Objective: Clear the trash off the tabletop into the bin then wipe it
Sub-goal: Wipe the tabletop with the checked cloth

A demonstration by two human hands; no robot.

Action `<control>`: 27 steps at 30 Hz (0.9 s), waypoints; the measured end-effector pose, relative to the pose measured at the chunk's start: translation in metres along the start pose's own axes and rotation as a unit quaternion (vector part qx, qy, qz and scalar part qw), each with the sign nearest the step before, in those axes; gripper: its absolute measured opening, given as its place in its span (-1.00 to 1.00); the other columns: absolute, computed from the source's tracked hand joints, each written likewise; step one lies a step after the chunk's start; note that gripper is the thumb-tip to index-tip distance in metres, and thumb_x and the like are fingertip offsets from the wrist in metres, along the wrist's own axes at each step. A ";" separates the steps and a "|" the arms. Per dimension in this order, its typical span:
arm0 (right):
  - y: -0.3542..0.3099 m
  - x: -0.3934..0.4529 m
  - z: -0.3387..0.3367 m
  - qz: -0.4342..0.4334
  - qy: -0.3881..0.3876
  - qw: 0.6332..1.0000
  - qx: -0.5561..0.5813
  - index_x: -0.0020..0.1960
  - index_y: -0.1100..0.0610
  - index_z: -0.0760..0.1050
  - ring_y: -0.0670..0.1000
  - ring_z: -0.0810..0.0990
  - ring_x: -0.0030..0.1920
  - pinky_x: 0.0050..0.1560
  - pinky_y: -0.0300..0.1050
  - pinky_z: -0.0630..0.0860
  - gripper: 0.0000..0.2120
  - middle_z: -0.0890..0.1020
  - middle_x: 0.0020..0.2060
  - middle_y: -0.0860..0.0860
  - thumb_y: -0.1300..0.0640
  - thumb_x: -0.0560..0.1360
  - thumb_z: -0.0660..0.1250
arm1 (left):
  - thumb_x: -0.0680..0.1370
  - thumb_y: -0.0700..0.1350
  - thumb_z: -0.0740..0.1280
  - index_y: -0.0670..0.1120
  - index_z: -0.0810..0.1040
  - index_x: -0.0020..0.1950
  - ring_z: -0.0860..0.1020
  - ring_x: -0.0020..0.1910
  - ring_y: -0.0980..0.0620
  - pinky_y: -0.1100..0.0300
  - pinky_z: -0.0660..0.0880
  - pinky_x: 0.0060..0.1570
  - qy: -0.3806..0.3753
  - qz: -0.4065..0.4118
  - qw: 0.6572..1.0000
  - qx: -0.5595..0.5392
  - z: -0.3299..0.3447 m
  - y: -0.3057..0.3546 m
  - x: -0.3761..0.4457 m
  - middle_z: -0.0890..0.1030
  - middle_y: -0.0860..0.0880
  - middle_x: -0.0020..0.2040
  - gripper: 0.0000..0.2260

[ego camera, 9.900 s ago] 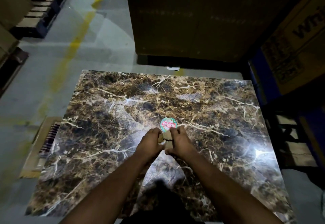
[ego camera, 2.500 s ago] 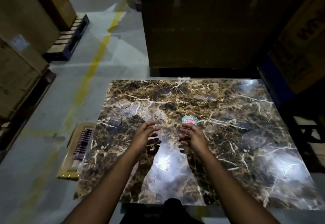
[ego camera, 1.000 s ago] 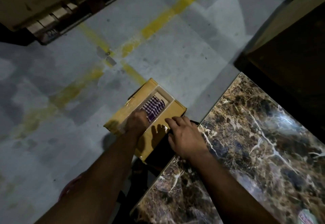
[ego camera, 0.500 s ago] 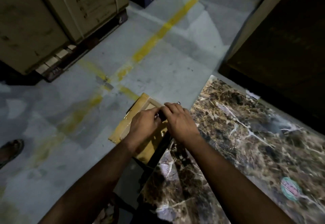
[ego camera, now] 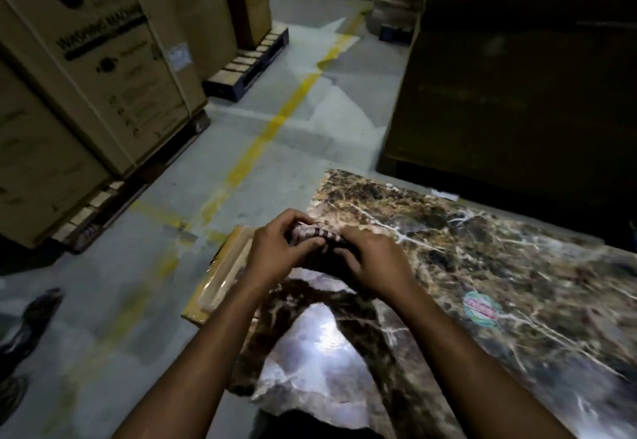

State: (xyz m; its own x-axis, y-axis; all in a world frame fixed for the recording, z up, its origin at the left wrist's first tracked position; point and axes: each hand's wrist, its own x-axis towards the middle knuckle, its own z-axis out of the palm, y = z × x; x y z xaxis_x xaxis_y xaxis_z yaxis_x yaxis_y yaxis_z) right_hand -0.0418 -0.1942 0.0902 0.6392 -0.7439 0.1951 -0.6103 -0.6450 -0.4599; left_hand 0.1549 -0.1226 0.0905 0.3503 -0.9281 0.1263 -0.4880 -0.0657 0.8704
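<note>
Together, both hands' fingers (ego camera: 312, 243) grip the bunched checked cloth (ego camera: 315, 233), lying left-to-right above the tabletop (ego camera: 482, 249).

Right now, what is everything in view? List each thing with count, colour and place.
checked purple-and-white cloth: one, bunched between both hands over the table's left edge
round green-and-pink sticker: one, flat on the tabletop, right of the hands
brown marble-pattern tabletop: one, lower right
yellow-tan cardboard box: one, on the floor by the table's left edge
large tan cardboard cartons: several, on pallets at left
blue pallet: one, far left centre
yellow floor line: one, across the grey floor
dark footwear: at the left edge
left hand: grip curled round the cloth
right hand: grip curled round the cloth
</note>
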 end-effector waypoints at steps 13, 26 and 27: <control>0.121 -0.165 -0.049 0.279 0.030 0.759 0.588 0.45 0.09 0.42 0.20 0.60 0.29 0.34 0.29 0.48 -0.48 0.63 0.29 0.12 0.02 0.53 0.42 | 0.63 0.18 0.20 -0.19 0.63 0.28 0.62 0.19 -0.24 -0.22 0.44 0.32 -0.208 -0.423 0.714 -0.519 0.192 0.071 -0.129 0.62 -0.27 0.25 -0.50; 0.116 -0.167 -0.054 0.285 0.085 0.769 0.566 0.22 0.16 0.57 0.19 0.65 0.20 0.24 0.12 0.58 -0.72 0.73 0.09 0.10 0.34 0.54 0.39 | 0.54 -0.31 0.42 -0.09 0.62 0.13 0.66 0.12 -0.20 -0.11 0.59 0.14 -0.153 -0.186 0.928 -0.283 0.172 0.065 -0.078 0.73 -0.06 0.02 -0.79; 0.116 -0.165 -0.055 0.282 0.106 0.786 0.540 0.15 0.10 0.61 0.12 0.66 0.20 0.23 0.09 0.57 -0.73 0.74 0.05 0.02 0.38 0.55 0.36 | 0.52 -0.34 0.43 -0.02 0.65 0.04 0.66 0.11 -0.19 -0.09 0.59 0.11 -0.141 -0.172 0.940 -0.260 0.168 0.064 -0.075 0.74 0.01 -0.03 -0.77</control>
State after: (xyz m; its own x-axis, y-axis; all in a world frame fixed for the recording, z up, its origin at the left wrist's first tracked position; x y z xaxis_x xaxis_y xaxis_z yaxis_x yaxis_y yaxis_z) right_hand -0.2433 -0.1555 0.0522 0.2480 -0.9445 -0.2155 0.0565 0.2362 -0.9701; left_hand -0.0372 -0.1192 0.0568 0.1542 -0.9497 -0.2726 0.0985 -0.2598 0.9606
